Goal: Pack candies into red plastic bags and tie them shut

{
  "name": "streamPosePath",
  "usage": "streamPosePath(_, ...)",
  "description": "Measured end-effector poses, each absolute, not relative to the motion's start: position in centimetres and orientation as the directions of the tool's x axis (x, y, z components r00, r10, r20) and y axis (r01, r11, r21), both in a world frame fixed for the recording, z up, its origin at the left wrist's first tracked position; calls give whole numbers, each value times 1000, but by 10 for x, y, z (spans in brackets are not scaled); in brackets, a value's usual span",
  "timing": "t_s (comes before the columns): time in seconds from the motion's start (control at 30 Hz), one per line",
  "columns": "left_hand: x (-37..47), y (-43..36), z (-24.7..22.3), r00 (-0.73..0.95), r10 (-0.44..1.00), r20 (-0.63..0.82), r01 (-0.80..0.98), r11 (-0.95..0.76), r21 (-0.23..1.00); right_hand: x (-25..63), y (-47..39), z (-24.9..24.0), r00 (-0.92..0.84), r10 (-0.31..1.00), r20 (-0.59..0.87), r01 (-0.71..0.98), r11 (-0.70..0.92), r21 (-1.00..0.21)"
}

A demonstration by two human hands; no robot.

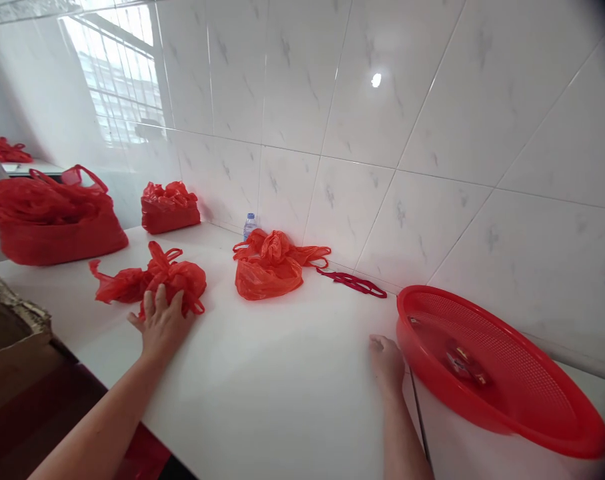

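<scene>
My left hand (162, 321) lies flat with fingers spread on the near edge of a tied red plastic bag (175, 277) on the white table (272, 387). My right hand (386, 363) rests on the table with fingers curled, touching the lower left rim of a large red mesh basket (502, 373). The basket is tilted and holds a few small wrapped items (465, 365). Another filled red bag (268, 265) sits further back, near the wall.
A red ribbon or strip (353, 283) lies by the wall. A small water bottle (250, 225) stands behind the middle bag. Two red tubs stuffed with red bags (52, 220) (169, 207) stand at the left. A cardboard box (12, 327) is at the lower left.
</scene>
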State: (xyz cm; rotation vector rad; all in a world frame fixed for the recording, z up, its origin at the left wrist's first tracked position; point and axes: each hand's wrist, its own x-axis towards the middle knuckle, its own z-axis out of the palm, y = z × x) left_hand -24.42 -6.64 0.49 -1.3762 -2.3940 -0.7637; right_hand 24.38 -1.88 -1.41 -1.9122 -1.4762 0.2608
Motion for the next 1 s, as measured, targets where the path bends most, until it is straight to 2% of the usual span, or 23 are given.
streamPosePath(0.1,-239,-71,6,-544,616,569,839,385,385,244,-20,-13,326,909,258,773,-99,-627)
streamPosePath(0.17,-231,-73,6,-485,596,640,873,289,393,243,-20,-12,325,909,260,769,-94,-632)
streamPosePath(0.3,-203,-56,17,-129,688,714,980,-20,196,239,-21,-11,312,908,281,777,-74,-625)
streamPosePath(0.4,-174,-14,42,42,714,699,977,-176,121,236,-20,-11,297,902,312,791,-49,-610)
streamPosePath(0.47,-153,26,63,62,762,645,961,-221,168,236,-19,-13,299,899,320,795,-50,-604)
streamPosePath(0.57,-124,88,86,103,890,444,935,-239,262,238,-17,-16,326,887,329,758,-38,-651)
streamPosePath(0.63,-111,122,92,84,920,383,931,-210,300,239,-17,-18,338,874,348,716,1,-698)
streamPosePath(0.73,-105,158,89,-93,946,311,911,-46,410,241,-18,-18,325,870,371,690,51,-723)
streamPosePath(0.83,-110,174,79,-174,956,234,869,37,494,241,-20,-17,328,879,346,704,17,-710)
streamPosePath(1.0,-115,168,74,-175,913,368,872,-30,488,235,-22,-14,346,878,330,731,-33,-681)
